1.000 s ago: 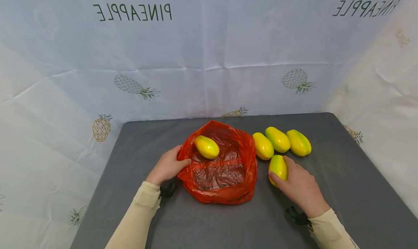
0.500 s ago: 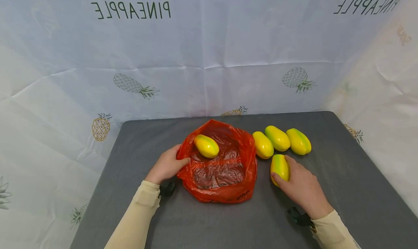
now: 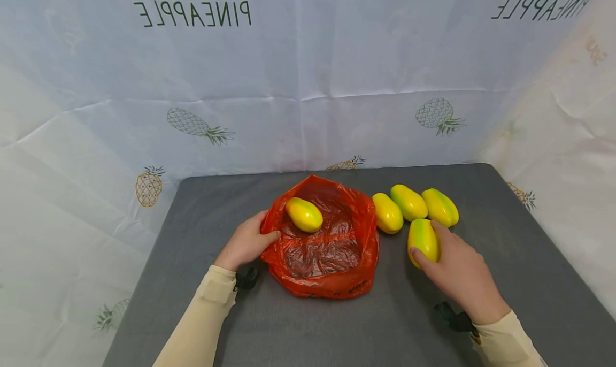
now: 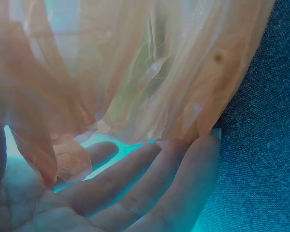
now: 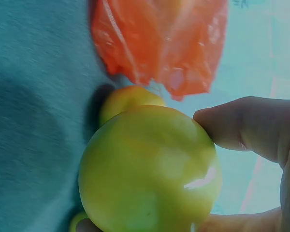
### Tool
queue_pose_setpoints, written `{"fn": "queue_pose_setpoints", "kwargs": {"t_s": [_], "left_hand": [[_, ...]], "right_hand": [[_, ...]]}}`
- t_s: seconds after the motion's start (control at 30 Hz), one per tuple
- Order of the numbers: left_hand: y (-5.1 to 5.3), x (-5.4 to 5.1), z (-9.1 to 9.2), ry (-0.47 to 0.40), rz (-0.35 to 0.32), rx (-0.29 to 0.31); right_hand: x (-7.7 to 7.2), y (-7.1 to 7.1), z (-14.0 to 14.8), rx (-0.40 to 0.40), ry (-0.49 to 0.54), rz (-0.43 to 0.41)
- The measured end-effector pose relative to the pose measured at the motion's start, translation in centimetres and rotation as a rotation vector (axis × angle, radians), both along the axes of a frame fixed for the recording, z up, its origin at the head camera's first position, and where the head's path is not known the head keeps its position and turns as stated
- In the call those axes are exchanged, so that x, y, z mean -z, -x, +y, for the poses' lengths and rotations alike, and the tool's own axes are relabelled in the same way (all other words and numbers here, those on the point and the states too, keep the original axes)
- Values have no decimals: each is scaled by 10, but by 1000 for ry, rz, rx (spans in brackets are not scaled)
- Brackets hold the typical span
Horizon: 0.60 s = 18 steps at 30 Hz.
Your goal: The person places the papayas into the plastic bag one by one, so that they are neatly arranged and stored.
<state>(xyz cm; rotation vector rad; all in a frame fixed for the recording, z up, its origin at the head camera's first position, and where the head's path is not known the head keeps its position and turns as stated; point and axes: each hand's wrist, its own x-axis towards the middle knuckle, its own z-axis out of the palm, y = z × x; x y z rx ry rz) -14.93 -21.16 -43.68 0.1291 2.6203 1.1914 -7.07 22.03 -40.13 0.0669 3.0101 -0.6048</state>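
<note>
A red plastic bag (image 3: 327,284) stands on the grey table with its mouth wide open, and one yellow papaya (image 3: 305,215) lies inside near its left side. My left hand (image 3: 246,244) holds the bag's left rim, thumb over the edge; in the left wrist view its fingers (image 4: 159,188) lie against the outside of the plastic. My right hand (image 3: 464,273) grips another papaya (image 3: 423,242), yellow with a green stripe, between thumb and fingers. That papaya (image 5: 150,169) fills the middle of the right wrist view and partly covers one behind it.
Three more papayas lie close together right of the bag: one papaya (image 3: 387,213) beside its rim, a middle papaya (image 3: 409,203) and a right papaya (image 3: 440,207). A pineapple-print cloth (image 3: 298,89) hangs behind the table (image 3: 289,335).
My right hand has moved right and slightly away from me with the papaya, nearer the right papaya. The left hand and the bag have stayed in place.
</note>
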Motion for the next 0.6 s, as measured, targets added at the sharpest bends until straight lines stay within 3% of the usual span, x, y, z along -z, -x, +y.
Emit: {"fn": "queue_pose_setpoints", "kwargs": {"t_s": [0.6], "left_hand": [[-1,1,1,-3,1,-4]], "right_hand": [[-51,29,-35,-152,8,120]]}}
